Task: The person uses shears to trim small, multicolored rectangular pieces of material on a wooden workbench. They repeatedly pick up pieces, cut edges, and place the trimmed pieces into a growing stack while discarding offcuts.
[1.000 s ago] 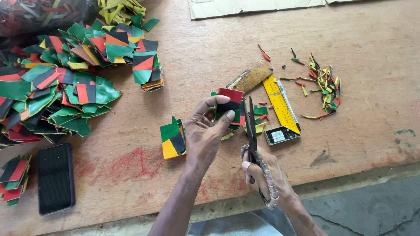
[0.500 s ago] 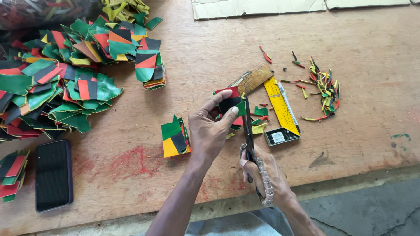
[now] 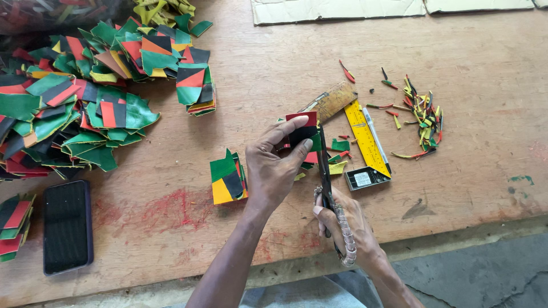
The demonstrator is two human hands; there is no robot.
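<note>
Two hands are busy at the near edge of the wooden table [image 3: 468,142]. The left hand [image 3: 273,168] pinches a small patchwork piece [image 3: 302,134] of red, black and green, thumb on top and fingertips curled under, holding it just above the tabletop. The right hand [image 3: 345,219] is closed around the handles of the scissors [image 3: 325,171], whose dark blades point away from the person and run along the right edge of the piece, touching it; whether the blades are parted or shut, I cannot tell from here.

Just left of the left hand lies a small stack of trimmed pieces [image 3: 228,178], green, yellow and black. Beyond the scissors, a yellow ruler [image 3: 365,137] lies at a slant with a pen [image 3: 377,140] alongside it, and a wooden brush [image 3: 331,101] sits at its far end. Little green and yellow offcuts [image 3: 338,154] rest beside the blades. Further right, a heap of thin scrap strips [image 3: 423,117] is scattered on the wood.

Over on the far left, a big pile of coloured pieces [image 3: 74,108] spreads across the table, and a dark phone [image 3: 67,225] lies flat near the front edge. Sheets of cardboard [image 3: 337,10] sit at the far side.
</note>
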